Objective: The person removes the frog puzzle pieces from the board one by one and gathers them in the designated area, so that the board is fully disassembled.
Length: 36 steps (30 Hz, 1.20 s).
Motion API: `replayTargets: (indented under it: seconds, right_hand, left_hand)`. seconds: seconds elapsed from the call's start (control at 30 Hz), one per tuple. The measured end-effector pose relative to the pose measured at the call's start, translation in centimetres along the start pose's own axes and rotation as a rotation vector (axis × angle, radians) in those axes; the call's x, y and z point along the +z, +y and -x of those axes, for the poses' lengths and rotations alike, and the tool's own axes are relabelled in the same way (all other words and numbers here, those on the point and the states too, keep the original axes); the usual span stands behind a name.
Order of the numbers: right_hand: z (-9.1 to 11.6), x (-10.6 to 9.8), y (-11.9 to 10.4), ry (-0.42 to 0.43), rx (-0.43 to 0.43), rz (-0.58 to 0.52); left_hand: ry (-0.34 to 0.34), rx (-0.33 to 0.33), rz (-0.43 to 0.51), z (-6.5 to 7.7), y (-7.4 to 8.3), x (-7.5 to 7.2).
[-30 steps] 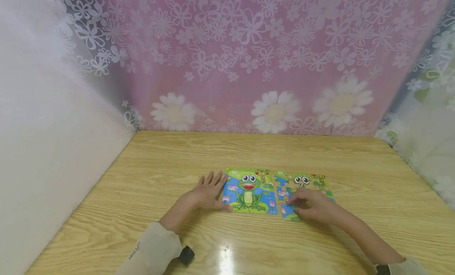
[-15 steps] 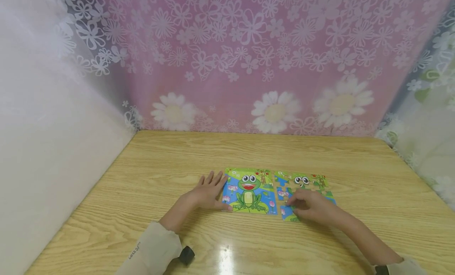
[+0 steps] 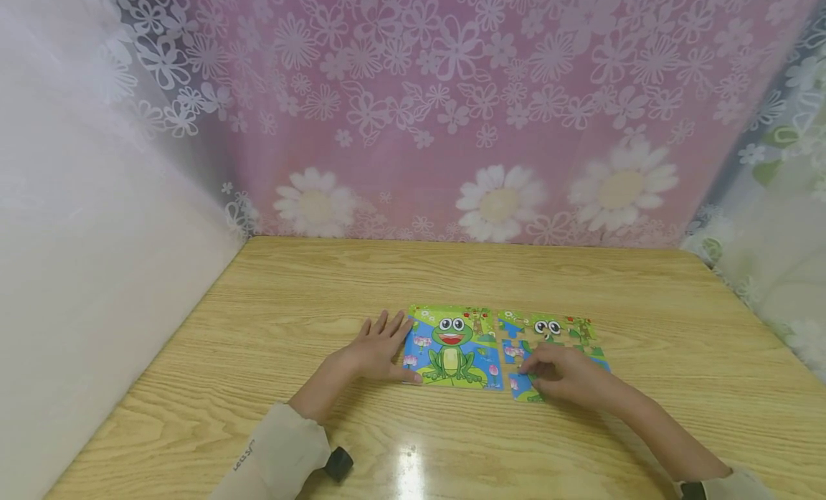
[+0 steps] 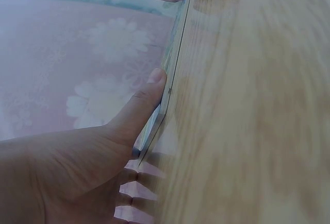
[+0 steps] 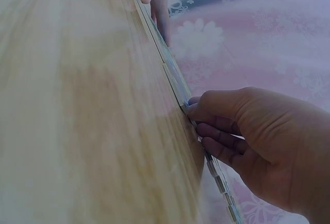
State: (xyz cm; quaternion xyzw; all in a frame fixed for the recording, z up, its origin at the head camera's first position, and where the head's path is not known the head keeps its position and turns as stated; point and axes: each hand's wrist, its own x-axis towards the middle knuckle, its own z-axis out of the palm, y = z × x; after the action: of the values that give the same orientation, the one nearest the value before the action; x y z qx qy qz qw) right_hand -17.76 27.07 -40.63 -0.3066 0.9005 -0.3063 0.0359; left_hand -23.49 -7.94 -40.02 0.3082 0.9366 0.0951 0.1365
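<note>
My left hand [image 3: 374,353] rests flat at the left side of a complete frog picture [image 3: 452,360], fingers spread and straight, thumb along its near left corner. To the right lie several frog puzzle pieces [image 3: 547,328], laid out with gaps between them. Over these bends my right hand [image 3: 571,378], thumb and fingers curled together at a puzzle piece near the lotus pieces [image 3: 513,353]. In the right wrist view the right hand [image 5: 263,136] has its thumb and forefinger tips together at the puzzle's edge. The right hand covers the middle and lower right pieces.
Everything lies on a wood-grain table [image 3: 323,277]. A pink flowered curtain [image 3: 400,127] hangs behind its far edge. A pale wall covering [image 3: 116,234] borders the left side, and a floral sheet [image 3: 774,199] the right.
My right fingers and the lower left puzzle piece have shifted very slightly since the first frame. The left hand has stayed in place.
</note>
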Motion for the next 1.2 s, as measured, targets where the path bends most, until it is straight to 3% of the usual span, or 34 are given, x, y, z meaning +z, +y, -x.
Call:
replayTargets:
  seconds: [1.07, 1.2]
  right_hand:
    - [0.01, 0.03, 0.10, 0.003, 0.003, -0.008]
    - [-0.10, -0.04, -0.29, 0.027, -0.027, -0.010]
  left_hand:
    - [-0.012, 0.000, 0.007, -0.02, -0.17, 0.05]
    - [-0.008, 0.004, 0.013, 0.03, -0.05, -0.05]
